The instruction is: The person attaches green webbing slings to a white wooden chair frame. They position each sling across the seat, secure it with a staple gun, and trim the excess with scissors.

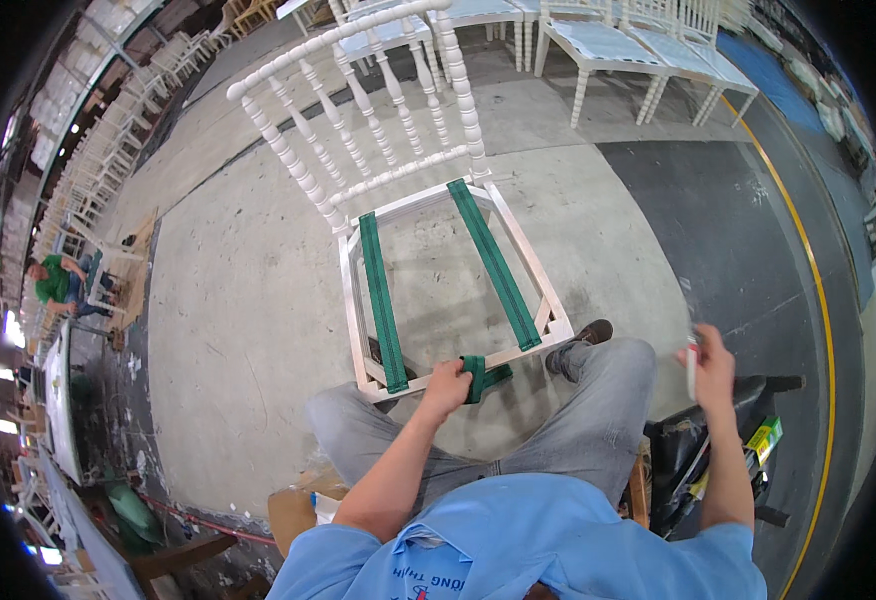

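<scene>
A white wooden chair [556,270] with turned back spindles stands in front of me, its seat frame bare of any panel. Two green webbing straps run from the back rail to the front rail, a left strap [380,300] and a right strap [496,265]. At the middle of the front rail, my left hand [446,390] is closed on a loose folded length of green webbing [474,380]. Off to the right, raised beyond my knee, my right hand [714,368] grips a slim white and red tool [692,368]; its exact kind is unclear.
A black stool-like stand [673,450] at my right carries tools and a green and yellow box [764,440]. Several white chairs [608,50] line the far side. Another person [63,285] in green sits far left. A cardboard box [291,515] is by my left elbow.
</scene>
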A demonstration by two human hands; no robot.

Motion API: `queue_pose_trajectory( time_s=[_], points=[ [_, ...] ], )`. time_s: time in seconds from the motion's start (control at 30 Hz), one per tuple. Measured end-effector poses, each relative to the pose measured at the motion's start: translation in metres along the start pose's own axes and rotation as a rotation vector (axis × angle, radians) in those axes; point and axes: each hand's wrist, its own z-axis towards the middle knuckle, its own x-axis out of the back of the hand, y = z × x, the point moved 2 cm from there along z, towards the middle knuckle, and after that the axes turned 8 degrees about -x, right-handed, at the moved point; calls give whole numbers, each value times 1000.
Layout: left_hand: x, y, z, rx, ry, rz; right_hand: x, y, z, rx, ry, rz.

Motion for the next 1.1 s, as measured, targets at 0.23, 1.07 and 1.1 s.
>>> queue_pose_trajectory(
  time_s=[0.23,1.07,1.1],
  points=[
    [-9,11,-10,-68,-147,298,137,146,-173,-352,490,20],
    [24,137,-78,-394,97,-717,13,32,-165,18,290,58],
    [34,147,-77,-377,112,-714,-14,4,-147,-51,141,215]
  ],
)
